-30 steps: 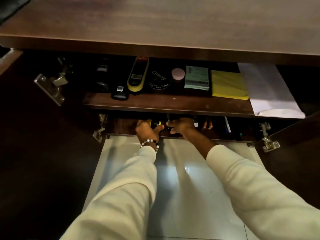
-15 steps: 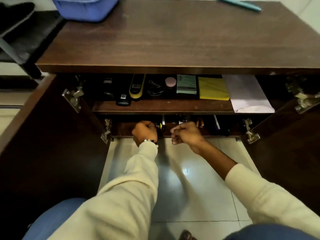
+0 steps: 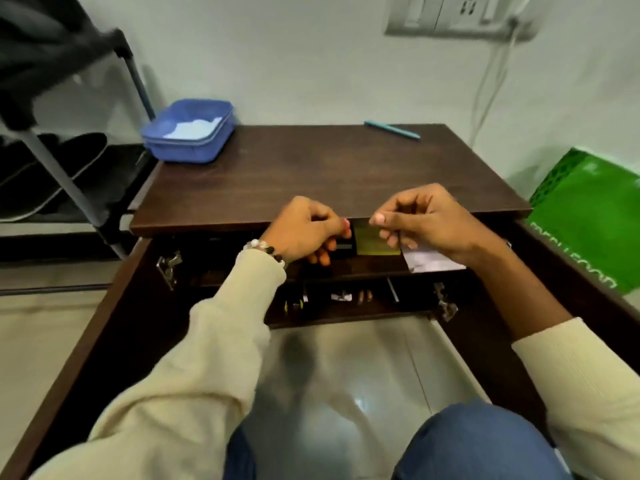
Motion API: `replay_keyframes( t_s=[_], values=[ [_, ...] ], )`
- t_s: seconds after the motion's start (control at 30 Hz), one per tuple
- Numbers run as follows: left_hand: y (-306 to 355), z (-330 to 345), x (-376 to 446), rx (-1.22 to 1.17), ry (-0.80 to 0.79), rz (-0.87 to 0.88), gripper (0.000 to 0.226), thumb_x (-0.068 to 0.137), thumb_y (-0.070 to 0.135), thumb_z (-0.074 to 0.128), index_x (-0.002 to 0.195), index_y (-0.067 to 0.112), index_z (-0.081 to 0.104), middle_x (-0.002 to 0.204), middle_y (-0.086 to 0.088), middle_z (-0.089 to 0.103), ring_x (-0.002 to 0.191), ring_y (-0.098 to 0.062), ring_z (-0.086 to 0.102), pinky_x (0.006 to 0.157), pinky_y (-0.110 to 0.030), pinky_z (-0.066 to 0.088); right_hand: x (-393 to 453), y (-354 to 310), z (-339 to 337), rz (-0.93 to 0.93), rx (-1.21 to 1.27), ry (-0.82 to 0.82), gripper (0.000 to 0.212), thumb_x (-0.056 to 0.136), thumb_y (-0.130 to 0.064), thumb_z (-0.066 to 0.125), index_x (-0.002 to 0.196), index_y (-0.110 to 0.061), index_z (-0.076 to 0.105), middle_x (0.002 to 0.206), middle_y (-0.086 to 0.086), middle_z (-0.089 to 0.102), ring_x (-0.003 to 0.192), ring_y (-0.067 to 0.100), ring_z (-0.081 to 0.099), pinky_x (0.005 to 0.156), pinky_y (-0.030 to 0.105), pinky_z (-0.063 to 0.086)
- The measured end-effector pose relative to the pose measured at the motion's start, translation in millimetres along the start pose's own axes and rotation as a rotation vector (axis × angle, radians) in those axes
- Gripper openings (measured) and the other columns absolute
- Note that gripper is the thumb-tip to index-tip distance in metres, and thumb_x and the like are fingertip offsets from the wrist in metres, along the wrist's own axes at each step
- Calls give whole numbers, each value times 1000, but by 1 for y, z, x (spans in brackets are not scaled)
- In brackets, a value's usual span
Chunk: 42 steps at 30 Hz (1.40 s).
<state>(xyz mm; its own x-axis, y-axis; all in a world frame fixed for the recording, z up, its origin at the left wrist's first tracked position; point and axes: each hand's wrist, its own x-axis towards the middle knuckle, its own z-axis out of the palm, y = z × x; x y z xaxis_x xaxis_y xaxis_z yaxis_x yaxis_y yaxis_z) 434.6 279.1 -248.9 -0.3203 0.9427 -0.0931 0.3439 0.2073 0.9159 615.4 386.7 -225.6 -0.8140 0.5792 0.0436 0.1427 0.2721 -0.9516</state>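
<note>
While the head camera looks down past the person's knees, a low dark-wood cabinet (image 3: 329, 174) stands against a pale wall (image 3: 277, 57), and both doors (image 3: 114, 323) are swung open. On its top, at the back left corner, sits a blue plastic tub (image 3: 188, 133) with something white inside. At the back right lies a teal pen (image 3: 391, 129).

Both hands are in front of the top's front edge, at the height of the upper shelf (image 3: 363, 269). The left hand (image 3: 304, 233) has a bead bracelet (image 3: 263, 247) at the wrist, and its fingers are curled. A small dark thing (image 3: 343, 244) shows just under the fingertips, and I cannot tell whether the hand grips it or it lies on the shelf behind. The right hand (image 3: 429, 221) is narrow: the thumb presses on the forefinger, the other fingers are curled, and nothing shows between them. The yellow pad (image 3: 372, 242) lies on the upper shelf, seen in the gap between the two hands. A white envelope (image 3: 431, 263) is just beside it on the right.

On the lower shelf lie small items (image 3: 294, 304), too dark to name. Glossy pale tiles (image 3: 346, 375) cover the floor. A white socket plate (image 3: 460, 15) with a hanging cable (image 3: 485, 81) is on the wall. A green package (image 3: 588, 220) stands to the right of the cabinet, and a shoe rack (image 3: 74, 188) to the left.
</note>
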Motion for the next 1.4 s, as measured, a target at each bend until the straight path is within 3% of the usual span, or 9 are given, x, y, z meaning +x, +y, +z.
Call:
replay_keyframes(
  t_s=[0.17,0.27,0.37,0.5,0.63,0.9,1.13,1.23,1.4],
  values=[
    [29,-14,46,-104,333,120,22,92,21,62,73,13,71,57,-2,60,42,-14,53,43,-21,41,56,8,-53,-32,-93,398,8,86,-11,67,82,-5,69,65,6,65,54,10,59,51,25,48],
    [22,-13,84,27,499,112,11,87,22,65,81,18,74,74,-1,70,65,-16,65,66,-29,55,101,37,-81,75,-342,595,1,85,-17,69,84,-16,69,78,0,67,73,13,62,73,35,54],
    [17,-11,105,211,559,88,18,89,17,63,103,13,73,97,-3,71,81,-8,58,79,-12,41,134,59,-98,162,-673,619,34,84,-25,68,113,-9,60,111,12,60,105,25,56,96,37,45],
    [13,-13,122,253,599,79,20,89,16,63,107,12,71,96,-3,71,79,-9,58,82,-15,44,175,71,-112,227,-880,546,54,93,-32,53,138,-6,38,144,21,32,134,37,27,110,42,24],
    [7,-13,133,167,601,53,15,88,16,65,100,13,73,91,-4,72,81,-16,68,88,-33,56,200,73,-119,267,-1065,449,49,97,-36,38,143,-18,34,146,13,35,132,39,25,103,49,31],
    [8,-13,132,135,594,38,10,89,14,66,94,14,74,89,-3,72,83,-18,69,88,-37,56,193,60,-102,123,-1155,667,20,92,-9,50,108,-5,62,106,18,60,107,31,49,80,39,47],
    [10,-15,94,-50,585,145,13,91,13,63,90,23,71,89,-4,71,71,-17,66,60,-25,55,150,36,-49,125,-589,656,27,90,-5,52,114,-3,63,114,16,63,103,29,58,84,32,49],
    [2,-14,63,-109,640,287,17,89,16,63,83,31,69,81,2,71,69,-15,63,56,-27,52,116,19,-12,76,-130,466,23,92,-2,50,97,-15,68,85,2,62,69,10,51,57,21,39],
    [-29,-3,0,-248,722,371,21,85,17,60,67,19,68,56,6,62,50,-11,54,53,-26,43,52,6,43,-5,244,67,16,88,4,57,99,-3,66,73,2,57,60,7,49,47,17,34]
  ],
)
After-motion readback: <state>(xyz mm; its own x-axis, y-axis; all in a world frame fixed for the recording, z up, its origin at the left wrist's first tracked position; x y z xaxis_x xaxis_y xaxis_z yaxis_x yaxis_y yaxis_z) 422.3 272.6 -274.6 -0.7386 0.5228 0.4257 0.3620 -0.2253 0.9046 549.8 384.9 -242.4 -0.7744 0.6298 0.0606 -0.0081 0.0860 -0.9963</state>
